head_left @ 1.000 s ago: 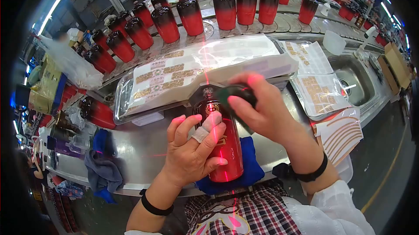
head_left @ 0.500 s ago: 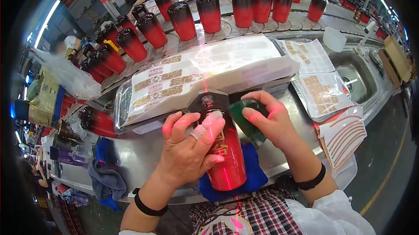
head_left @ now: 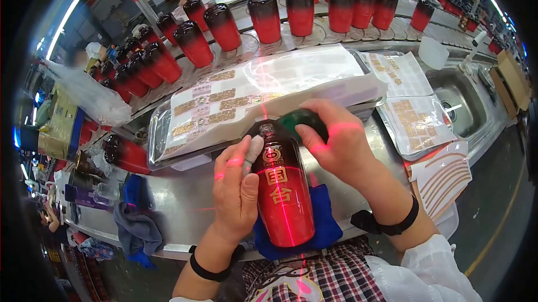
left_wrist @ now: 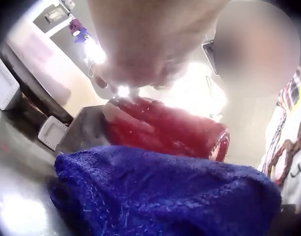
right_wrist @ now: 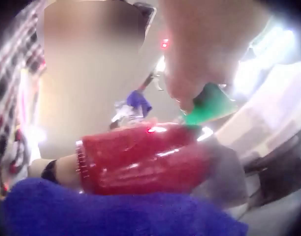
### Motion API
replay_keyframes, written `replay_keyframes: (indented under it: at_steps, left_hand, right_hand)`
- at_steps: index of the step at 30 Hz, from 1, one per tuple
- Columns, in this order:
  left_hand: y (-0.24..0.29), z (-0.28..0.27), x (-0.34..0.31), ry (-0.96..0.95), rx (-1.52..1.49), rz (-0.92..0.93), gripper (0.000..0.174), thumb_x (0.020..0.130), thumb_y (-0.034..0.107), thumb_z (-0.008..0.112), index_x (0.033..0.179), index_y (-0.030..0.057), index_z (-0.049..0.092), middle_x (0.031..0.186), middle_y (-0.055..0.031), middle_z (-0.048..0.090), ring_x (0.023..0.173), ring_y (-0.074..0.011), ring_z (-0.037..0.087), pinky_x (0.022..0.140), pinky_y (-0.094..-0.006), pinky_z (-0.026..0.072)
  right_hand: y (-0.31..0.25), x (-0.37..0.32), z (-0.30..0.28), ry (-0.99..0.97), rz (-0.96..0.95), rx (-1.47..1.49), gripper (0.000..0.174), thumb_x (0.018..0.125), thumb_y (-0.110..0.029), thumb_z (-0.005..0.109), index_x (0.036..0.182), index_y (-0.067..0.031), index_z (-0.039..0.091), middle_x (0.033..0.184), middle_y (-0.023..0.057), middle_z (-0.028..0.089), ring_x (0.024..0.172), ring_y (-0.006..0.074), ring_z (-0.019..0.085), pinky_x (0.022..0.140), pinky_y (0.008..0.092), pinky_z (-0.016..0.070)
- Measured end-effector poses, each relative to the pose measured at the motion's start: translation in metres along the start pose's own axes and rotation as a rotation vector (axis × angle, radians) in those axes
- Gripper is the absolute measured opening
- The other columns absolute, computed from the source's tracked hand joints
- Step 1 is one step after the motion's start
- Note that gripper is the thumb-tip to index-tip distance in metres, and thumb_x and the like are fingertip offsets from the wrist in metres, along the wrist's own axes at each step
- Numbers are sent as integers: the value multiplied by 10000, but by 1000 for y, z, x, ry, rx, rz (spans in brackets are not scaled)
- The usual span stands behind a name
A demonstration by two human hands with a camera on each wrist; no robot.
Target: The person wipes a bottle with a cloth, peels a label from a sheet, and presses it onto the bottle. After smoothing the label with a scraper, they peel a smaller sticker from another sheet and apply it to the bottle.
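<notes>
The left hand [head_left: 235, 198] lays near-straight fingers, pressed close, along the upper side of 1 red-and-black bottle [head_left: 288, 215], lying on a blue cloth [head_left: 330, 223]. It looks like glass — probably stiff, slippery, fairly heavy, breakable — so best gripped round the body. The right hand [head_left: 350, 148] pinches a green tool [head_left: 302, 120] by its shoulder. A grey towel [head_left: 134, 229], metal counter [head_left: 179, 204] and sink [head_left: 457, 100] run left to right; behind, bottles line a workshop conveyor [head_left: 246, 47].
</notes>
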State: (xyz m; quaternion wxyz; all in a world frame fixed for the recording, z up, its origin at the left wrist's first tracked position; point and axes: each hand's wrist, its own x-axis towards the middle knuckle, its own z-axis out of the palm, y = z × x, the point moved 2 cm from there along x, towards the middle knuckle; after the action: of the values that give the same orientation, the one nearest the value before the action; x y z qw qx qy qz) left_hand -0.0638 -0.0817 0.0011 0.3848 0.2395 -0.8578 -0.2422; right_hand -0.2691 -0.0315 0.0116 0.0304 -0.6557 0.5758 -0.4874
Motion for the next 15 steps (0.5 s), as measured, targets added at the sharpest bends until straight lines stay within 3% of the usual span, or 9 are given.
replay_keyframes:
  at_steps: [2, 3, 5, 6, 8, 9, 11, 12, 15]
  left_hand:
    - [-1, 2, -6, 26, -58, -72, 509, 1042, 270, 461, 1388, -104, 453, 1265, -218, 624, 1207, -358, 507, 1044, -417, 393]
    - [-1, 3, -8, 39, -87, -107, 512, 1043, 269, 459, 1395, -102, 446, 1266, -219, 623, 1217, -361, 505, 1049, -416, 390]
    - [-2, 3, -13, 100, -227, -223, 523, 1043, 272, 460, 1407, -101, 429, 1293, -223, 604, 1230, -368, 501, 1060, -412, 382]
    - [-2, 3, -17, 130, -297, -286, 528, 1043, 274, 460, 1414, -100, 420, 1307, -224, 595, 1237, -372, 499, 1065, -410, 379]
    - [2, -1, -27, 117, -113, -208, 530, 1038, 270, 471, 1416, -98, 421, 1341, -229, 565, 1226, -378, 504, 1072, -415, 368]
    - [5, -2, -29, 111, -21, -163, 531, 1036, 268, 476, 1417, -98, 422, 1359, -232, 550, 1221, -381, 507, 1076, -418, 363]
    - [17, -1, -32, 25, 155, -26, 553, 1027, 335, 477, 1395, -78, 476, 1352, -213, 565, 1238, -365, 491, 1074, -453, 334]
    - [20, 4, -35, 2, 217, 29, 561, 1025, 355, 474, 1386, -73, 492, 1341, -205, 577, 1244, -358, 486, 1071, -460, 328]
    - [26, 8, -39, -1, 285, 86, 596, 1020, 420, 452, 1368, -58, 527, 1321, -162, 610, 1265, -339, 467, 1056, -470, 320]
  right_hand:
    - [-20, -4, 4, 66, -323, -224, 150, 786, -135, 649, 933, -126, 618, 784, 69, 531, 771, 244, 572, 709, 396, 418]
    - [-39, -11, 2, 6, -399, -239, 108, 796, -161, 620, 899, -134, 602, 774, 62, 510, 745, 241, 552, 721, 388, 415]
    - [-61, -29, -2, -303, -492, -11, 133, 798, -161, 666, 905, -111, 603, 801, 55, 540, 779, 245, 569, 740, 398, 439]
    - [-59, -30, -5, -314, -387, 152, 143, 805, -153, 682, 917, -101, 610, 819, 59, 560, 796, 242, 583, 739, 391, 449]
    - [-52, -35, -12, -325, -162, 471, 162, 819, -136, 713, 940, -79, 622, 854, 65, 600, 829, 236, 610, 736, 379, 469]
    - [-41, -37, -17, -308, 189, 550, 183, 863, -129, 727, 1001, -53, 635, 907, 70, 648, 838, 187, 643, 711, 334, 498]
    - [-27, -46, -4, -95, 693, 807, 170, 919, -142, 691, 1036, -36, 628, 886, 54, 660, 793, 104, 623, 687, 275, 500]
    - [-22, -49, 9, 24, 631, 913, 194, 941, -165, 677, 1050, -18, 611, 860, 30, 657, 789, 53, 599, 689, 232, 497]
    - [-3, -62, 23, -4, 607, 678, 195, 943, -164, 680, 1048, -16, 609, 869, 29, 662, 805, 47, 599, 687, 225, 494]
